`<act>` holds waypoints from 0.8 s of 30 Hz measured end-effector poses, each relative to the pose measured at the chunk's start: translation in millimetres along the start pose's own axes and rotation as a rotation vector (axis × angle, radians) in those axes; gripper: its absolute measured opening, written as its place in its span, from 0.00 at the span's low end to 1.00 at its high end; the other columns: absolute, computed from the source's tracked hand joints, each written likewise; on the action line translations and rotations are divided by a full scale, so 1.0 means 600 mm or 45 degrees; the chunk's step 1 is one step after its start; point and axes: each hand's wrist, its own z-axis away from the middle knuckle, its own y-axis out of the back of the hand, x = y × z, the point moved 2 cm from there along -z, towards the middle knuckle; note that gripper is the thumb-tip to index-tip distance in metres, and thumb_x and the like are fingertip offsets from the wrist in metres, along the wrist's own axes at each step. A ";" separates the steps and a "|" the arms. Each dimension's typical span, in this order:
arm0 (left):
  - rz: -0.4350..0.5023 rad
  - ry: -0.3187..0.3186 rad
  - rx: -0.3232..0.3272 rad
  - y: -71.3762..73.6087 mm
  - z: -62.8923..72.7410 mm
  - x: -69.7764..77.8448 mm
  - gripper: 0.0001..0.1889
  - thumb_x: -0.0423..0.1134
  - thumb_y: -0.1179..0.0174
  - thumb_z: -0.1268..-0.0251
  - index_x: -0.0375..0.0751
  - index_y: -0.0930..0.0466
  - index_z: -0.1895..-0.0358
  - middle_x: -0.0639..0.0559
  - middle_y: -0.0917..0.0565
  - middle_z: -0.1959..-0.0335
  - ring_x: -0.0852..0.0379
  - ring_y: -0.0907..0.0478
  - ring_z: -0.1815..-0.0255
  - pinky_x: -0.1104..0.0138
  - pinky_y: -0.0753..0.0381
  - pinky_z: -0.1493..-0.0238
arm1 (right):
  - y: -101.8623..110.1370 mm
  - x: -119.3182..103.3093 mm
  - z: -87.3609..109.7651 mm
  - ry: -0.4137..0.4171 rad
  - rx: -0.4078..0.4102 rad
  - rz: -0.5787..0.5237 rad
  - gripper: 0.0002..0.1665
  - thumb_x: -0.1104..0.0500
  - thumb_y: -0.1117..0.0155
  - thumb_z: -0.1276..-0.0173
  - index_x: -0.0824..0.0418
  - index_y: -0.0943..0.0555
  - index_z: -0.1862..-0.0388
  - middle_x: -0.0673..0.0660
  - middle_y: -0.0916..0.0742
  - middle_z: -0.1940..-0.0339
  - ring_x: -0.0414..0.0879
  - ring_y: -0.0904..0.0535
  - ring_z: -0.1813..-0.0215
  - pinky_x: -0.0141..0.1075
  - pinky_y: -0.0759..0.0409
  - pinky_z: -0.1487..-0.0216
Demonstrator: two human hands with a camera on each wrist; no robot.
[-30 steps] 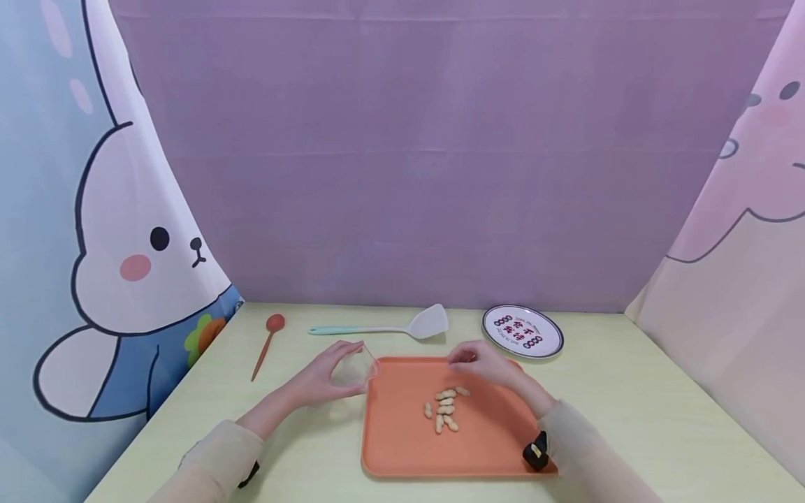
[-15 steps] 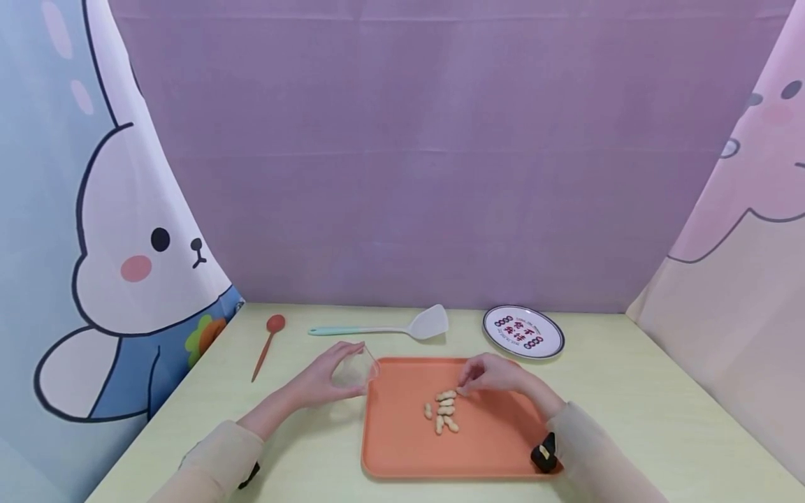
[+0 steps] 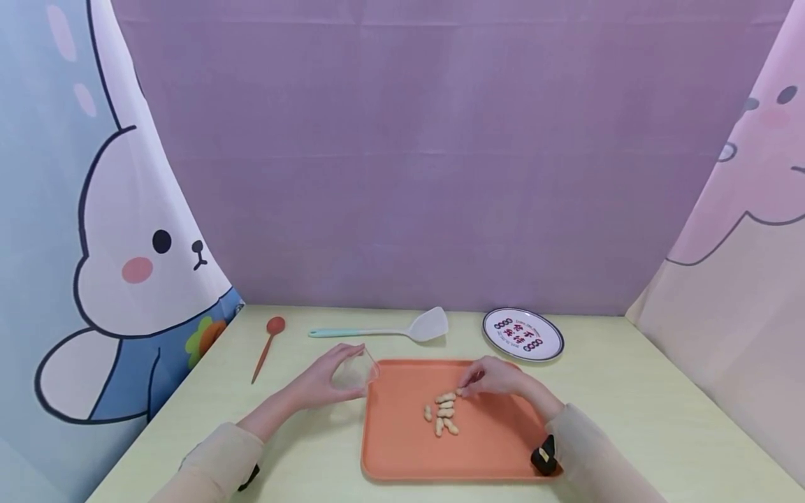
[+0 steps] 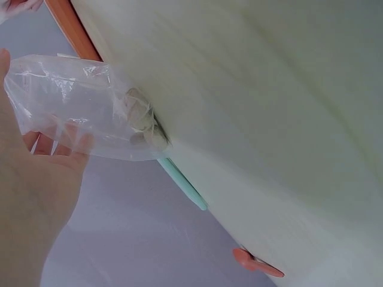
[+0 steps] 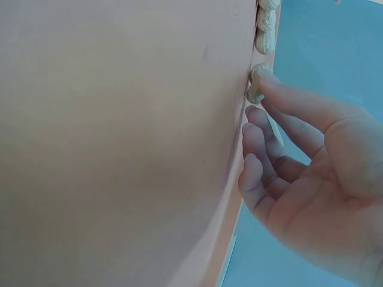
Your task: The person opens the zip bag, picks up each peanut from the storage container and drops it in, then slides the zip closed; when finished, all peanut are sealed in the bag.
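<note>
My left hand [image 3: 327, 381] grips the mouth of a clear plastic bag [image 4: 90, 89] at the left edge of the orange tray [image 3: 402, 457], thumb and fingers spread to hold it wide. Through the plastic, a few peanuts [image 4: 139, 113] show at the bag's bottom. Over the tray's right half, my right hand [image 3: 493, 377] pinches a peanut [image 5: 256, 84] between thumb and forefinger, close to the tray surface. Its other fingers are loosely curled. Several more peanuts [image 3: 446, 412] lie in a loose group left of that hand, in the tray's middle.
Behind the tray lies a white spatula [image 3: 429, 325] with a mint handle. A white patterned plate [image 3: 544, 335] sits at the back right, and a red spoon [image 3: 274, 325] lies at the left. A purple curtain [image 3: 402, 175] hangs behind the table.
My right hand has come down and slightly right from the tray's far edge to the rightmost peanut, and now pinches it. The left hand and bag have stayed in place.
</note>
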 end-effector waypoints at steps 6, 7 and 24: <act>-0.017 0.007 -0.006 -0.003 0.001 -0.007 0.41 0.55 0.32 0.50 0.43 0.35 0.33 0.54 0.26 0.42 0.51 0.30 0.38 0.50 0.30 0.39 | 0.001 0.000 0.001 0.001 0.049 0.038 0.11 0.54 0.31 0.42 0.59 0.14 0.64 0.51 0.12 0.68 0.35 0.26 0.70 0.27 0.28 0.69; -0.015 0.004 -0.007 -0.003 0.002 -0.007 0.41 0.56 0.32 0.50 0.43 0.35 0.33 0.54 0.26 0.42 0.51 0.30 0.38 0.49 0.30 0.39 | 0.001 -0.001 0.001 -0.003 0.051 0.043 0.11 0.54 0.31 0.42 0.59 0.14 0.64 0.51 0.13 0.68 0.35 0.27 0.71 0.27 0.28 0.70; -0.003 0.019 -0.027 -0.005 0.000 -0.005 0.42 0.58 0.33 0.50 0.44 0.35 0.33 0.53 0.27 0.41 0.51 0.31 0.37 0.51 0.31 0.37 | 0.000 0.000 0.003 -0.044 0.047 0.048 0.09 0.53 0.29 0.44 0.57 0.15 0.69 0.49 0.14 0.73 0.36 0.27 0.72 0.28 0.28 0.70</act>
